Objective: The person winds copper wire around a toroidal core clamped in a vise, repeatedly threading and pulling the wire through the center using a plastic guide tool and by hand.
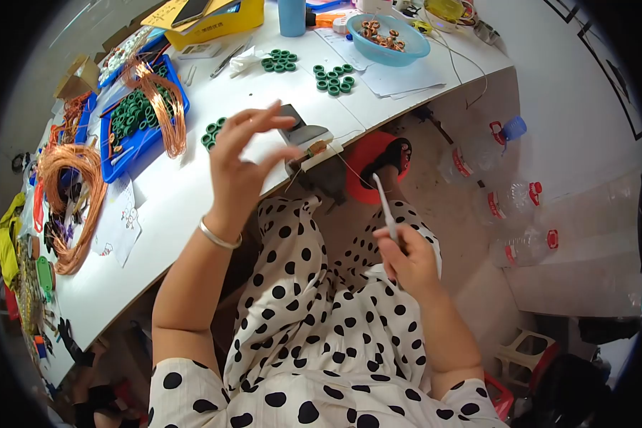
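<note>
My left hand (244, 153) is raised over the table's front edge, thumb and fingers apart, with nothing visible between them. Just right of its fingertips, a small copper-coloured wound piece (317, 148) sits at a dark clamp-like fixture (303, 130) on the table edge. My right hand (410, 260) is closed around a slim white tool (385, 203) with a bent, hook-like tip, held upright above my lap. A thin wire runs from near the wound piece down toward the tool's tip; whether it is caught there I cannot tell.
Green rings (333, 80) lie in clusters on the white table (171, 207). Left are a blue tray (109, 167) of green rings and copper wire bundles (71, 207). A blue bowl (389, 53) holds copper-wound rings. Plastic bottles (517, 203) stand on the floor at right.
</note>
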{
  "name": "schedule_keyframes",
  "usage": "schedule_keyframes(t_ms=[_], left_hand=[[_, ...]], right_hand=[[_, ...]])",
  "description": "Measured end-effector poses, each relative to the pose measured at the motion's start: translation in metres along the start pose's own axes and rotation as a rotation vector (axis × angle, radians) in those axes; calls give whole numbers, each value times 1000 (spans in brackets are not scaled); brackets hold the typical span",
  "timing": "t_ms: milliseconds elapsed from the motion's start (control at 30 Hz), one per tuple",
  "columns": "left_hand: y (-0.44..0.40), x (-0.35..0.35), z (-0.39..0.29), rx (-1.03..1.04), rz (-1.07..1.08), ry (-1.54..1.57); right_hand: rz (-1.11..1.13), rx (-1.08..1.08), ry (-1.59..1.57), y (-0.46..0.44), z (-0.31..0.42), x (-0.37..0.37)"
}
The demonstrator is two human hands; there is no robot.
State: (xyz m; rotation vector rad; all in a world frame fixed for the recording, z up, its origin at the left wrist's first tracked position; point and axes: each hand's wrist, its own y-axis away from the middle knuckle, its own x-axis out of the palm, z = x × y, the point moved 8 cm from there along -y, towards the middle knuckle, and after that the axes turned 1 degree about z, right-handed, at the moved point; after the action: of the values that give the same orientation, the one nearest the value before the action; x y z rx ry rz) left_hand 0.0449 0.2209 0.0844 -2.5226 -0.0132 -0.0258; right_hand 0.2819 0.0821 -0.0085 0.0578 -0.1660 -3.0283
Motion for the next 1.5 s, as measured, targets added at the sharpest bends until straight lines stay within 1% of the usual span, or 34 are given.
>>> schedule_keyframes(t_ms=[33,100,133,233,267,367,400,500,533,633,667,767,933,1033,1067,1167,1200,1300,1333,1433,1500], left_hand=[[4,11,-17,120,73,-230],[16,37,-41,366,214,-688],[18,39,-42,372,222,-689],[19,38,-35,284,194,-626],[18,39,-35,286,202,-628],[14,43,-38,343,256,-541],[12,43,-39,348,261,-544],[10,48,-44,340,298,-512],[9,48,-45,341,297,-511],[9,49,-43,285,294,-507],[7,50,-45,287,297,-504],[4,53,-45,248,334,-523],[6,53,-43,268,348,-530],[10,49,-41,303,299,-515],[11,50,-39,298,303,-517],[11,48,-37,275,283,-502],[11,49,-37,278,281,-501],[14,47,-41,297,246,-478],[15,47,-40,297,245,-477],[16,44,-36,321,214,-465],[16,43,-35,317,217,-463]], right_hand=[[-8,-6,-9,-16,-16,5],[-64,-422,130,-34,-8,18],[-72,-425,124,-38,-6,27],[54,-121,-605,-54,-26,55],[50,-123,-612,-56,-27,55],[149,-55,-528,-67,-33,64],[148,-60,-533,-72,-31,60],[-32,-543,208,-76,9,26],[-33,-544,210,-79,13,20],[-149,-722,608,-67,46,13],[-153,-722,609,-67,56,11],[-141,-855,873,-56,88,20],[-161,-901,873,-53,95,23],[-226,-823,807,-55,85,17],[-226,-818,803,-55,81,17],[-328,-827,614,-52,71,11],[-329,-830,616,-51,60,16],[-190,-403,167,-61,-18,38],[-190,-402,168,-55,-22,45],[-23,89,-465,-50,-66,72],[10,64,-499,-47,-58,81]])
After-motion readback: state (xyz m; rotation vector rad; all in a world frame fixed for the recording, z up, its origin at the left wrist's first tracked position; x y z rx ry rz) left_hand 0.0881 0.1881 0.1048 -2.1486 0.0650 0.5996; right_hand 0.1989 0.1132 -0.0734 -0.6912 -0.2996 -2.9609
